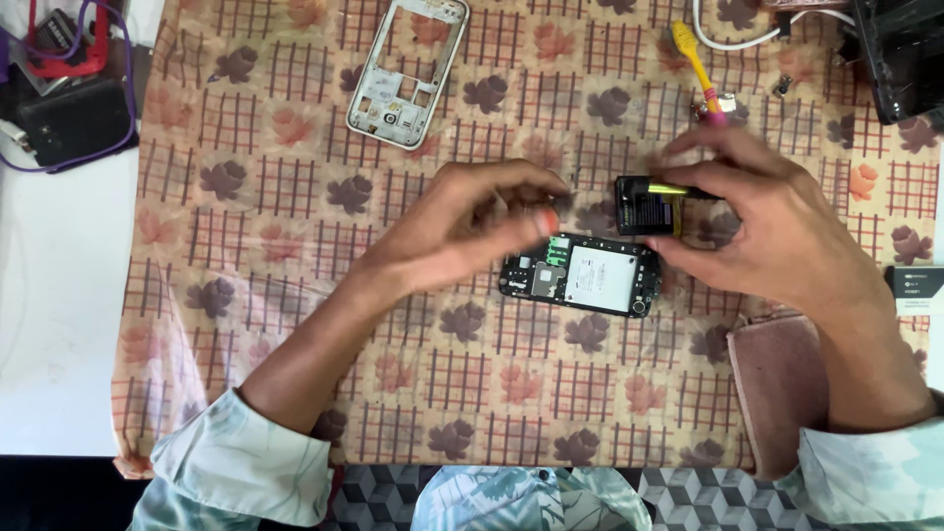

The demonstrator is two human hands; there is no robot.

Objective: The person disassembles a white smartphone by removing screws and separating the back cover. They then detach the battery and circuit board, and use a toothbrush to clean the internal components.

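Right hand (777,231) is pinching a small black battery (647,206) just above the opened phone (582,277) lying on the leaf-print cloth (295,324). Left hand (472,221) hovers over the phone's left end, fingers curled and blurry, so can't tell if it's gripping anything. Silver phone frame (405,69) sits up top, yellow toothbrush (696,64) near the right.

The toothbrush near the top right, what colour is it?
The toothbrush is yellow with a pink end by the right hand, clearest in the head view.

small black-and-white box (914,289) at right table edge.
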